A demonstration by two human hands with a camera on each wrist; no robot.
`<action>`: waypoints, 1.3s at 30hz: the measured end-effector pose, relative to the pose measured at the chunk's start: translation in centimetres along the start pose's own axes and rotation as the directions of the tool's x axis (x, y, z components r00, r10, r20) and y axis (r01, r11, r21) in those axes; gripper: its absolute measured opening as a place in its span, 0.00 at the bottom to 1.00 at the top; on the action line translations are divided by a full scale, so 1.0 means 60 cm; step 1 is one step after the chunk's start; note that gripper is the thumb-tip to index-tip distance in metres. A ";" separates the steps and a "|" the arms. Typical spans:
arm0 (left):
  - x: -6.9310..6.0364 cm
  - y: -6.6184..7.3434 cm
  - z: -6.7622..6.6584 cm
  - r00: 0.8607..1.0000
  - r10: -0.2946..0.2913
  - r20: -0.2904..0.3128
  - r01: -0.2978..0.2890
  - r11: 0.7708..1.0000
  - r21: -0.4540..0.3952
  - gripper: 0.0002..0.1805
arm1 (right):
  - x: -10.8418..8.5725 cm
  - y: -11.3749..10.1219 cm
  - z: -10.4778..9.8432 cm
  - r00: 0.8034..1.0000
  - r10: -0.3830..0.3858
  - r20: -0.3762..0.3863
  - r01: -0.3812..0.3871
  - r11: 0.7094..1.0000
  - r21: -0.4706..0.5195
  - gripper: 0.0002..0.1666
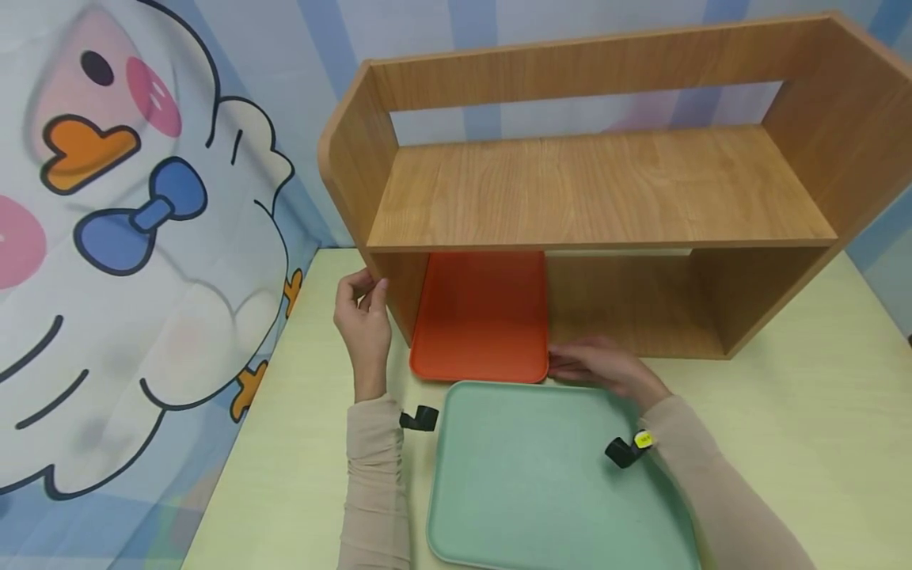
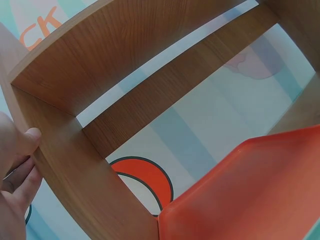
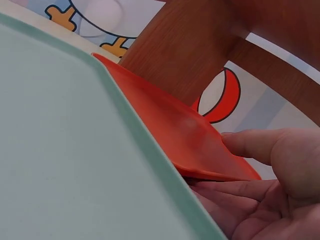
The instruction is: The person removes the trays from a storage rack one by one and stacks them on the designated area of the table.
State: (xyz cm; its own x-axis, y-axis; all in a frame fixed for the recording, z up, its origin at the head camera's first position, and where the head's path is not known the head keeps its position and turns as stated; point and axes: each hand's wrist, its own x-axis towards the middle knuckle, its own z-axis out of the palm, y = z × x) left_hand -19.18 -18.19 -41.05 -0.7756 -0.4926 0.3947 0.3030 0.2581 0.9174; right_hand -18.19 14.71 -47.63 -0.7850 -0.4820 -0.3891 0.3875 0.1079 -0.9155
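Note:
A red tray (image 1: 480, 317) lies in the lower left compartment of a wooden shelf (image 1: 606, 190), its near end sticking out a little at the front. My right hand (image 1: 606, 366) grips the tray's right edge near the front corner; in the right wrist view the thumb (image 3: 250, 145) is at the rim and the fingers reach underneath. At the shelf's left side panel (image 2: 85, 170), my left hand (image 1: 365, 324) holds the front edge between thumb and fingers. A pale green tray (image 1: 541, 475) lies on the table in front, partly under my right forearm.
The light yellow table (image 1: 805, 419) extends to both sides of the shelf. Behind and to the left hangs a cloth (image 1: 192, 317) printed with a cartoon bird. A small black device sits on each wrist.

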 end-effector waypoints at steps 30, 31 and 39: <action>0.000 -0.004 -0.014 1.000 -0.003 0.021 0.003 1.000 -0.005 0.13 | 0.029 0.013 0.024 0.988 0.138 -0.062 -0.133 0.988 0.083 0.15; 0.001 -0.004 -0.014 1.000 -0.004 0.021 0.004 1.000 -0.005 0.13 | 0.030 0.013 0.025 0.988 0.138 -0.069 -0.133 0.988 0.079 0.14; 0.000 -0.003 -0.013 1.000 -0.009 0.022 0.009 1.000 -0.007 0.14 | 0.033 0.019 0.030 0.989 0.099 -0.114 -0.095 0.995 0.037 0.11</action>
State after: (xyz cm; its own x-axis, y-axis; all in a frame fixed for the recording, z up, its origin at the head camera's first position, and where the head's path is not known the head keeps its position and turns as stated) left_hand -18.77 -18.86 -41.16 -0.7905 -0.4763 0.3851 0.2997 0.2477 0.9213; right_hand -18.41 12.31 -49.25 -0.7930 -0.3664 -0.4867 0.4782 0.1206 -0.8699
